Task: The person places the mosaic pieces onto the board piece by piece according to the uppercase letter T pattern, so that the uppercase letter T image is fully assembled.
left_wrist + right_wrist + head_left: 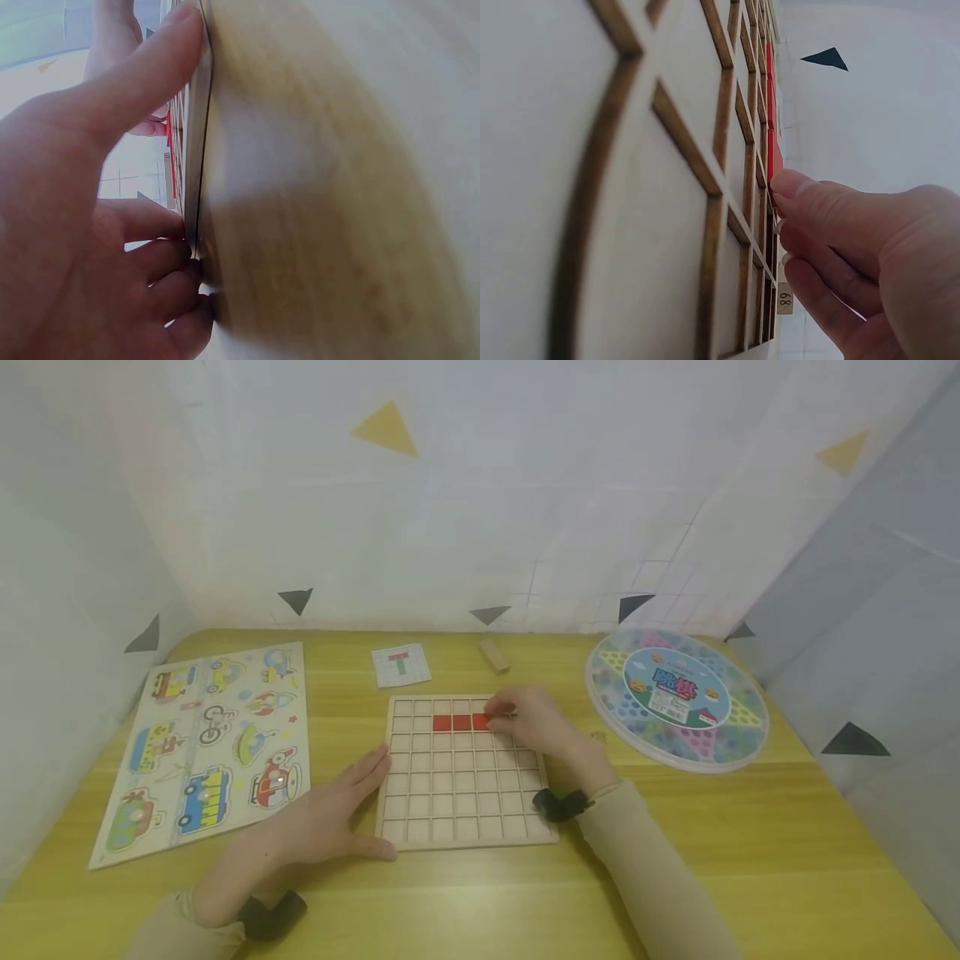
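A square wooden grid board (418, 807) lies on the table. Two red square tiles (452, 723) sit side by side in cells of its second row from the far edge. Just right of them, my right hand (542, 724) pinches another red tile (776, 161) between thumb and fingers; it stands slightly tilted at its cell in the right wrist view. My left hand (321, 821) rests against the board's left side, thumb at the near corner and fingers extended along the edge. Beyond the board lies a small card (401, 667) with a red and green T pattern on a grid.
A small wooden block (494, 656) lies behind the board; the right wrist view shows digits on its end. To the left is a vehicle picture puzzle board (180, 768). A round Chinese checkers set (675, 693) lies at right. White sheeting (480, 518) encloses the table's back and sides.
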The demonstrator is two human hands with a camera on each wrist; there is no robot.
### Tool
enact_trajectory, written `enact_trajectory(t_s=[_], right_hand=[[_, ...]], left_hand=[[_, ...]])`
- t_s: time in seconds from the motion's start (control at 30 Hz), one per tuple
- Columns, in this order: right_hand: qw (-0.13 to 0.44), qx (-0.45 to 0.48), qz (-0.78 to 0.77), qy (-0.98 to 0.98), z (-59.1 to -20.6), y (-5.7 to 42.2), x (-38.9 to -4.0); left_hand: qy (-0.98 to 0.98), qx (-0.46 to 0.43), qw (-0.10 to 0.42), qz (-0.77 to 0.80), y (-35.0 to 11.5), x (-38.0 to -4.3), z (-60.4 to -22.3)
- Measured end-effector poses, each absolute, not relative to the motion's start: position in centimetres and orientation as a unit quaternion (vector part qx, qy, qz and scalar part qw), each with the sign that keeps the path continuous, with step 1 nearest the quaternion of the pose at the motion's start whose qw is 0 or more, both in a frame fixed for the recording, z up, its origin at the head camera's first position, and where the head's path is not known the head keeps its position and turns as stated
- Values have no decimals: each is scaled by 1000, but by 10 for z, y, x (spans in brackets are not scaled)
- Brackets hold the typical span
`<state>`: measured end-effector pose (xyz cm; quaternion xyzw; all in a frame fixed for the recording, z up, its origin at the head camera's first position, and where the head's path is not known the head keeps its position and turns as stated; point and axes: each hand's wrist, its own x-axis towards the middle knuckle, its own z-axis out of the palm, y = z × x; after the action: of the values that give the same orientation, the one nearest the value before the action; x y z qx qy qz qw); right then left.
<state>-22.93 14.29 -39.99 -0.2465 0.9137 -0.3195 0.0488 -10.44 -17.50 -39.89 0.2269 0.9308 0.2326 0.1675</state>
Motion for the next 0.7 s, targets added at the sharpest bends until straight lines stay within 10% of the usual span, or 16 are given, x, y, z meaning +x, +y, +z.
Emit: enact_trajectory(t_s=[0.7], right_hand=[[64, -231, -326, 914, -397, 144, -229]], left_hand=[[931, 221, 172, 233, -175, -104, -399]])
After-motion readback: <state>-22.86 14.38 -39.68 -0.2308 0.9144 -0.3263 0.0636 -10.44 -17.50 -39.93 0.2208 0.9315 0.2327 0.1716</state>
